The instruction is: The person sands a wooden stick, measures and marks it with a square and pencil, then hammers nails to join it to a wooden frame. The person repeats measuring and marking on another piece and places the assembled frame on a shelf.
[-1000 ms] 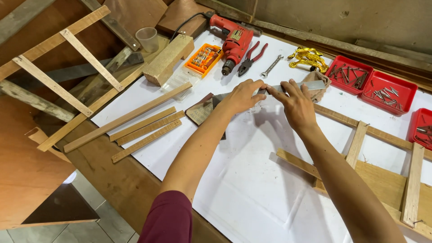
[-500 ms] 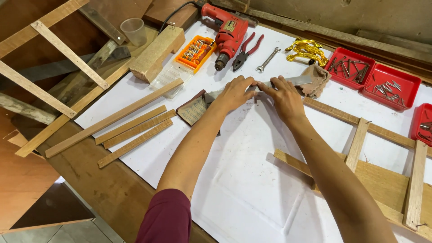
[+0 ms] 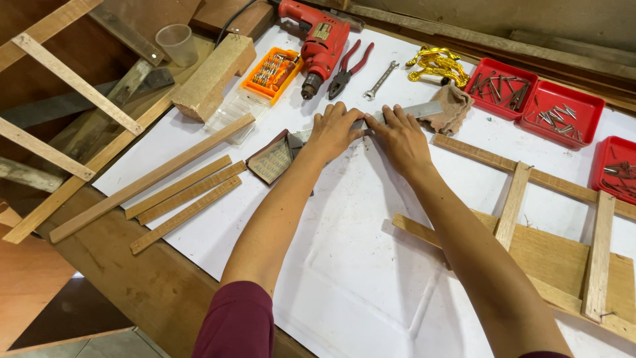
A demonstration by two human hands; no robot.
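Pressing flat, the left hand (image 3: 333,130) and right hand (image 3: 399,137) pin a thin metal ruler (image 3: 414,111) between them on the white-papered counter (image 3: 344,265); bare paper lies nearer, a red drill (image 3: 317,33) beyond.

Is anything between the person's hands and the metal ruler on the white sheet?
Nothing visible. The left hand and right hand both rest directly on the metal ruler; the cloth only lies at its far end.

A wooden workbench (image 3: 132,292) carried a white sheet (image 3: 344,278) across its top. A rough grey wall (image 3: 530,20) ran behind the bench. Pale tiled floor (image 3: 99,345) showed at lower left, beside a brown board (image 3: 26,278). Lighting was even.
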